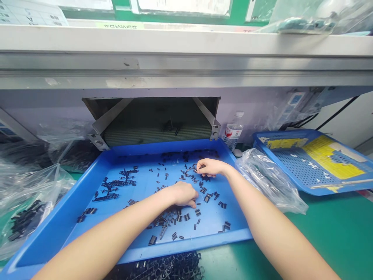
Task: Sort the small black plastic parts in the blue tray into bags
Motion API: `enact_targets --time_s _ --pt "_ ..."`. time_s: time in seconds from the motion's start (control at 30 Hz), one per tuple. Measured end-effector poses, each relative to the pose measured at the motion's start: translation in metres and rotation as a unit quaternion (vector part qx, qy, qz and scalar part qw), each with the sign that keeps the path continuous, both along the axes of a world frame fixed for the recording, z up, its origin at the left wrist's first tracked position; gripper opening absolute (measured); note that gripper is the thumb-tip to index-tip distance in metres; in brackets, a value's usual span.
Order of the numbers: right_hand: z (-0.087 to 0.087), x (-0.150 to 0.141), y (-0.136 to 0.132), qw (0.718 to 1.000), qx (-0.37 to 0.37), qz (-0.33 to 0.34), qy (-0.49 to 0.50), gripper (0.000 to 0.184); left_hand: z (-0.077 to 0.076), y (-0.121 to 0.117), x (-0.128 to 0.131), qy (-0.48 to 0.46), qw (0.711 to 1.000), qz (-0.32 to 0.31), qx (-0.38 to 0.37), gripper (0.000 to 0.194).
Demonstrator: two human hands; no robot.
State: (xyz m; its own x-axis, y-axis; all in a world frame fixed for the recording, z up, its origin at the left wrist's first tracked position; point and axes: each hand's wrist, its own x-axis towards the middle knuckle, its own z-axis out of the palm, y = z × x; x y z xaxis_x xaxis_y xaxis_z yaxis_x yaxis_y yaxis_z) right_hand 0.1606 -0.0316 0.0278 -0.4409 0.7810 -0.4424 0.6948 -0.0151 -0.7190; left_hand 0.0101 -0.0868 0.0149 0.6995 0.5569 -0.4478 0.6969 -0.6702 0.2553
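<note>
your left hand [183, 194] sits low over the blue plastic tray [186, 245], its fingertips [193, 204] down among the small black plastic pieces [197, 212]; you can't tell from here whether that grip is closed on a piece; your right hand [212, 167] is further back in the tray, its fingers [201, 166] curled in just above a dark clump of pieces [205, 177]; that grip looks partly closed, but you can't tell if it holds anything; the pieces lie scattered across the tray floor, with black moulded runners [106, 197] to the left of your hands; behind the tray, a ribbed conveyor belt [157, 134] carries a few dark pieces; a clear plastic bag [269, 181] lies to the right on the green bench [329, 233], beside a perforated blue tray [291, 167]; a water bottle [234, 130] stands behind that bag; another clear bag [26, 217] at the left holds black parts.
</note>
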Motion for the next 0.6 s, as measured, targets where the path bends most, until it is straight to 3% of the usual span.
enact_targets --time_s 0.17,0.33,0.47,0.6 --pt "0.001 0.001 -0.001 0.999 -0.005 -0.011 0.041 0.012 -0.002 0.009 -0.009 -0.119 0.990 0.044 -0.057 0.025" --pt "0.005 0.002 -0.002 0.993 -0.009 -0.029 0.116 0.011 -0.002 0.012 -0.007 -0.238 0.946 0.174 -0.137 0.033" --pt "0.006 0.001 -0.003 0.990 -0.010 -0.037 0.139 0.011 -0.011 0.006 0.002 -0.270 0.917 0.236 -0.177 0.033" --pt "0.005 0.001 -0.003 0.989 -0.011 -0.042 0.142 0.012 -0.017 0.002 0.008 -0.263 0.918 0.240 -0.173 0.025"
